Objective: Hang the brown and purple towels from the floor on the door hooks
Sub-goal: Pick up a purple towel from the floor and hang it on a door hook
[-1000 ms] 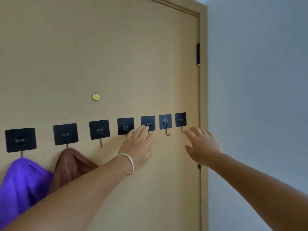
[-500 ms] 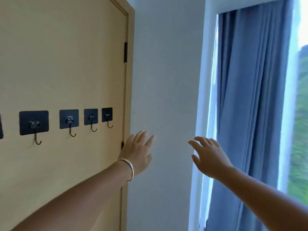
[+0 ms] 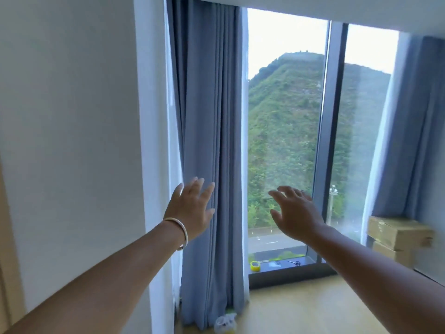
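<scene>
My left hand (image 3: 192,210) is raised in front of the blue curtain (image 3: 212,141), fingers spread and holding nothing, a pale bangle on its wrist. My right hand (image 3: 296,213) is raised beside it before the window pane, fingers also spread and empty. Only a thin strip of the door frame (image 3: 7,237) shows at the far left edge. The hooks and both towels are out of view.
A white wall (image 3: 72,141) fills the left. A tall window (image 3: 284,141) looks onto a green hill. On its sill lie a yellow tape roll (image 3: 254,265) and scissors (image 3: 295,262). Cardboard boxes (image 3: 397,235) stack at the right. A crumpled bag (image 3: 225,323) lies on the wooden floor.
My view has swung right, from the door with its hooks and hung towels to the wall, curtain and window. Both hands stayed raised and open in front of me.
</scene>
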`<state>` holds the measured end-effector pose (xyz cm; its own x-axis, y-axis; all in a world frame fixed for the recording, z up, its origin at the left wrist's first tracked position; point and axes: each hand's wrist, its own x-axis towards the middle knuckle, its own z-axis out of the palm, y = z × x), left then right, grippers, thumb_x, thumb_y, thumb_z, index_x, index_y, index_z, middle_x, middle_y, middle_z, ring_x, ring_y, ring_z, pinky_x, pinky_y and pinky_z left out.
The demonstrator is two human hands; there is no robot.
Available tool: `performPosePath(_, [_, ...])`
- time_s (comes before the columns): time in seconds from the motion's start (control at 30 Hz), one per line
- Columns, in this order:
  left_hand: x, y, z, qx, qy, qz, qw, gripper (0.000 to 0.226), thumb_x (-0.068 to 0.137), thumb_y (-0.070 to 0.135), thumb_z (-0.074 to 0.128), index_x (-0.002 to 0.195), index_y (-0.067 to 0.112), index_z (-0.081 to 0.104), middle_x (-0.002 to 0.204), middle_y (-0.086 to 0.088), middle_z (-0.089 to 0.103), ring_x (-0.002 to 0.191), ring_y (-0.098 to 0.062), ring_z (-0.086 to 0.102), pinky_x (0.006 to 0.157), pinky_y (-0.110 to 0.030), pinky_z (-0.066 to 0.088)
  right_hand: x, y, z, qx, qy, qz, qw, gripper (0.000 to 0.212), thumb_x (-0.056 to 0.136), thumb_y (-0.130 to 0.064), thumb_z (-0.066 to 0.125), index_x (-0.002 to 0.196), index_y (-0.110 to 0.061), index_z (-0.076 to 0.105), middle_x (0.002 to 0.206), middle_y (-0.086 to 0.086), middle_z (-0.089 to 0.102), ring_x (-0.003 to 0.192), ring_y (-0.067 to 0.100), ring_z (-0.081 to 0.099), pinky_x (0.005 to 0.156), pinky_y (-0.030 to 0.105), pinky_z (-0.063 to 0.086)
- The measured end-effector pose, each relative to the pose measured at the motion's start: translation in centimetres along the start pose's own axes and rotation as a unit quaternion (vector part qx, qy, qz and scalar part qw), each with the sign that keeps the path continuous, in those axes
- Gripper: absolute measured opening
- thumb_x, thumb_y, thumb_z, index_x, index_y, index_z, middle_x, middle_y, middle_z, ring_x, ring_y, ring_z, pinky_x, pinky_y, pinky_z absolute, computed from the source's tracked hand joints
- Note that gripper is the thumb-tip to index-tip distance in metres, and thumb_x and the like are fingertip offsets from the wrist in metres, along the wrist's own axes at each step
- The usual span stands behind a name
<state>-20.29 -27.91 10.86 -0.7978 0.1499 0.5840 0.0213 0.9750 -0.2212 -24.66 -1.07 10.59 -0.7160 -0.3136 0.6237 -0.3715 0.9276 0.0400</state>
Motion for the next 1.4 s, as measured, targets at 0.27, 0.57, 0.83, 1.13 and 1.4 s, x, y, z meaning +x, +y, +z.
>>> performPosePath(0.27, [1.6,19.6,1.2,-0.123,-0.041,0.148,0.98,0.065,0.096,0.052,0.039,0.152,0.03,0.014,0.16,-0.004,0.012,0.148,-0.021,0.004,0.118,-0.048,0.007,-14.2,10.4,-2.4,-0.029,-0.026,0.178,0.983,0.05,0.085,-0.034,0.057,0.134,-0.027,0.048,0.138,0.002,0.048,0.136,0.021,0.031,0.113,0.05,0.017])
performPosePath(0.57, [-4.6,40.4,-0.1,-0.285,-0.065,0.269,0.918,0.066,0.094,0.057,0.037,0.151,0.034,0.014,0.161,0.0,0.009,0.148,-0.019,-0.004,0.119,-0.047,0.003,-32.4,19.6,-7.3,-0.053,-0.004,0.397,0.916,0.035,0.085,-0.033,0.062,0.118,-0.024,0.061,0.12,0.001,0.06,0.121,0.024,0.046,0.099,0.041,0.035])
performPosePath(0.83, [-7.3,53.4,-2.3,-0.339,-0.085,0.33,0.877,0.064,0.093,0.06,0.035,0.15,0.039,0.015,0.161,0.004,0.009,0.148,-0.016,-0.002,0.118,-0.042,0.001,-41.8,27.8,-12.2,-0.071,-0.009,0.472,0.879,0.048,0.088,-0.036,0.06,0.134,-0.023,0.053,0.136,-0.001,0.052,0.13,0.019,0.039,0.109,0.037,0.029])
performPosePath(1.13, [-7.4,64.8,-3.4,-0.363,-0.121,0.373,0.845,0.062,0.093,0.061,0.034,0.148,0.036,0.02,0.159,0.0,0.015,0.148,-0.019,0.001,0.118,-0.045,0.007,-49.2,34.5,-15.7,-0.074,-0.016,0.53,0.845,0.047,0.09,-0.036,0.059,0.135,-0.026,0.051,0.141,-0.004,0.046,0.135,0.016,0.033,0.113,0.037,0.026])
performPosePath(1.4, [-5.8,73.2,-1.9,-0.389,-0.159,0.416,0.806,0.064,0.093,0.061,0.035,0.149,0.037,0.018,0.16,0.001,0.013,0.148,-0.019,-0.002,0.119,-0.049,0.008,-52.3,38.8,-14.6,-0.074,-0.03,0.584,0.808,0.047,0.09,-0.038,0.058,0.136,-0.029,0.05,0.143,-0.009,0.044,0.137,0.012,0.03,0.114,0.033,0.026])
